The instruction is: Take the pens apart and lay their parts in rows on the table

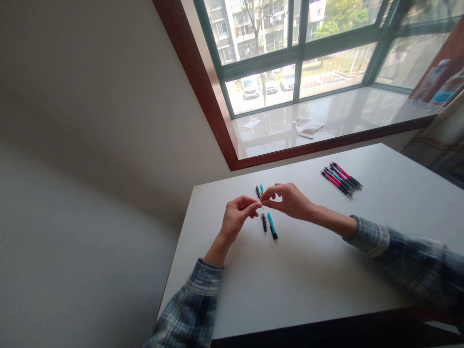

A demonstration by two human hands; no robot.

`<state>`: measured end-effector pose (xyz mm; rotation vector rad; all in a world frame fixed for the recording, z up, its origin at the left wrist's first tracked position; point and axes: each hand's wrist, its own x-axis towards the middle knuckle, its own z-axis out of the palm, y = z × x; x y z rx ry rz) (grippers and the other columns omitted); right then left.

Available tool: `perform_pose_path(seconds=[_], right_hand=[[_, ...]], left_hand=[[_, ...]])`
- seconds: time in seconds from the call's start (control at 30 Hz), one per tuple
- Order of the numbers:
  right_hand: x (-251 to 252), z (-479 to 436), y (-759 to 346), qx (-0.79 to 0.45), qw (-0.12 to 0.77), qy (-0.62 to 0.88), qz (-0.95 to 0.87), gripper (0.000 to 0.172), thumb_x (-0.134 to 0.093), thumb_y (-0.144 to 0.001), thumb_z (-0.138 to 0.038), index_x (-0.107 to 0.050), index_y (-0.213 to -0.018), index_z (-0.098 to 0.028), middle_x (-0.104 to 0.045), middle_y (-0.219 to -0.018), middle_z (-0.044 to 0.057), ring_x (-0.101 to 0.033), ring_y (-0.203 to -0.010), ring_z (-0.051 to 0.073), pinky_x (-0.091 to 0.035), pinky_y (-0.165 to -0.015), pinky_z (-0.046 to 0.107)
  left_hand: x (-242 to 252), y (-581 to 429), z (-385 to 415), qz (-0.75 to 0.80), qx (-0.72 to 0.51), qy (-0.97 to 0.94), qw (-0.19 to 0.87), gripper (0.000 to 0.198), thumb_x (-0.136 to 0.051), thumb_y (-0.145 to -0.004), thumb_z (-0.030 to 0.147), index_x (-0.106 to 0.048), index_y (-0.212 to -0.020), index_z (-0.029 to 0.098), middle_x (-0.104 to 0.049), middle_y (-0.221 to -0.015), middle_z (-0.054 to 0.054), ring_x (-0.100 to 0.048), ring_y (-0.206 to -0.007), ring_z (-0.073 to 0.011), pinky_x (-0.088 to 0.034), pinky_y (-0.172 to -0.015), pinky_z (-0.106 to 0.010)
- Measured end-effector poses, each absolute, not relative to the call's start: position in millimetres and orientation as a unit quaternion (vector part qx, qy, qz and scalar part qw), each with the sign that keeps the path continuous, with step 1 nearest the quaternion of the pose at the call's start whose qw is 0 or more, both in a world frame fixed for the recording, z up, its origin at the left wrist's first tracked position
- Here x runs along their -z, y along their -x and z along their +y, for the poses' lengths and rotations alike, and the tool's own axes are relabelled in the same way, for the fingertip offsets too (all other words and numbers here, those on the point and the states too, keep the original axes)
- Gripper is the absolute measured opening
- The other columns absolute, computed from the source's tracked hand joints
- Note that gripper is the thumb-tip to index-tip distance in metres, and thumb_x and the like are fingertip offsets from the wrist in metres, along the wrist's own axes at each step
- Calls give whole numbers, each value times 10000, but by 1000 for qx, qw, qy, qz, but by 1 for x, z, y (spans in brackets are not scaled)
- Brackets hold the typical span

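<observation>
From where I stand, the left hand (237, 215) and the right hand (293, 199) meet over the surface (308, 285), thumb and forefinger of each pinched together on what looks like a small pale piece (260, 203). It is too tiny for me to make out its shape. It sits right where the fingertips come together, among a little group of pen parts. Just beyond the fingers lie a short black part (258, 192) and a teal part (262, 189); on the near side are a black grip (264, 223) and a teal-and-black barrel (272, 226), with a thin clear rod (271, 240) between them.

To handle something so slight well, I'd say one hand ought to hold firm while the other does the fine work, both lined up straight so nothing bends. A light pinch should do; squeezing hard could make it spring off. Working low over the surface seems wise, since a dropped bit would not fall far, though the fingers had best avoid brushing the loose parts, which look apt to roll. Over to the right, well apart, a bundle of pens (340, 179) lies side by side
</observation>
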<state>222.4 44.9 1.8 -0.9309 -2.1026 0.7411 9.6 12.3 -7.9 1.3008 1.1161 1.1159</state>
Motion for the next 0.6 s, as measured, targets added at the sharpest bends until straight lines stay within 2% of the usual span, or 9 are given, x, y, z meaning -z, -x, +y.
perform_pose_path(seconds=[0.13, 0.3, 0.43, 0.6], right_hand=[[1, 45, -222, -329, 370, 345, -797, 171, -703, -921, -368, -784, -908, -218, -751, -820, 15, -619, -767, 156, -459, -739, 277], [8, 49, -222, -443, 360, 328, -753, 330, -662, -922, -477, -755, -916, -160, -714, -799, 30, -574, -693, 140, -433, -644, 260], [17, 53, -225, -439, 323, 346, -764, 274, -661, -910, -418, -750, -903, -158, -698, -788, 21, -556, -704, 137, -421, -658, 260], [23, 54, -229, -397, 231, 359, -812, 171, -671, -870, -314, -769, -879, -173, -685, -766, 8, -550, -708, 137, -402, -670, 255]], left_hand=[[6, -10, 11, 468, -459, -547, 520, 250, -880, -748, 372, -782, -832, 158, -768, -758, -72, -664, -609, -158, -509, -619, -285], [6, -10, 10, 468, -428, -580, 512, 258, -859, -770, 389, -801, -889, 167, -789, -821, -91, -689, -637, -180, -536, -650, -306], [6, -7, 12, 491, -441, -591, 463, 278, -787, -841, 426, -794, -955, 172, -781, -815, -81, -662, -624, -163, -515, -624, -287], [2, -5, 15, 507, -465, -591, 421, 281, -738, -876, 445, -779, -898, 168, -753, -792, -65, -613, -624, -144, -486, -609, -268]])
